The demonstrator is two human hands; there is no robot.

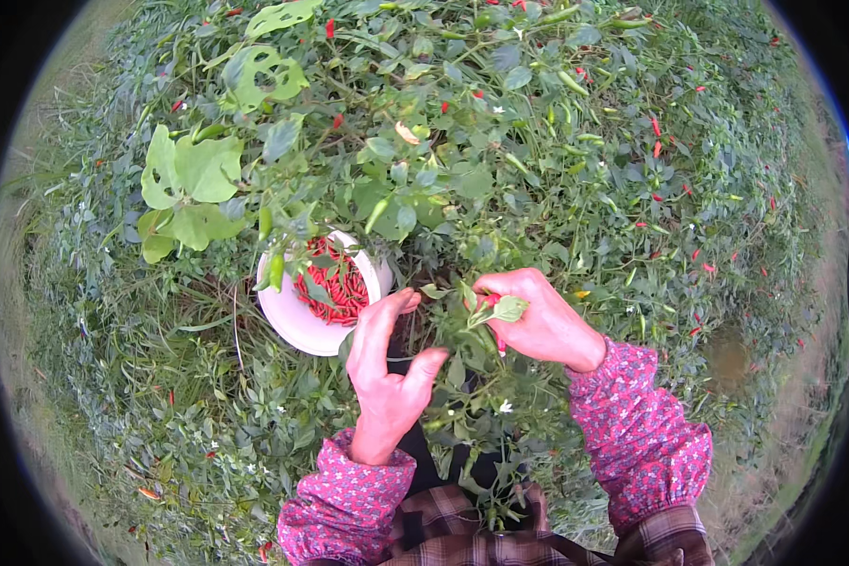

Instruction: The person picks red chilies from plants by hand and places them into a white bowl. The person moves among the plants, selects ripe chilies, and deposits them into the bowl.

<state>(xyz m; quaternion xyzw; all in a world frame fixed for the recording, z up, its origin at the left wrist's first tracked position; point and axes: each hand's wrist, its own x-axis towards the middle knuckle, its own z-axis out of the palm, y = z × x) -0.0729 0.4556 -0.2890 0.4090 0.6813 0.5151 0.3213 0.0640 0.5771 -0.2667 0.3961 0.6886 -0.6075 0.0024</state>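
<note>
My right hand [538, 318] is closed around red chili peppers [494, 300] at a leafy stem of a chili plant; a pale green leaf lies over its fingers. My left hand [389, 378] is held to the left of it, thumb and fingers apart, with nothing seen in it. Just beyond my left fingertips stands a white plastic bucket [283, 318] holding many red chili peppers [336, 290]. Green chilies [276, 270] and leaves hang over its left part. How the stem lies inside my right hand is hidden.
Dense chili plants [573, 177] with red and green fruit surround me on all sides. Large leaves with holes [209, 170] rise at the upper left. Grass [212, 347] grows below the bucket, and plant stems reach close to my body.
</note>
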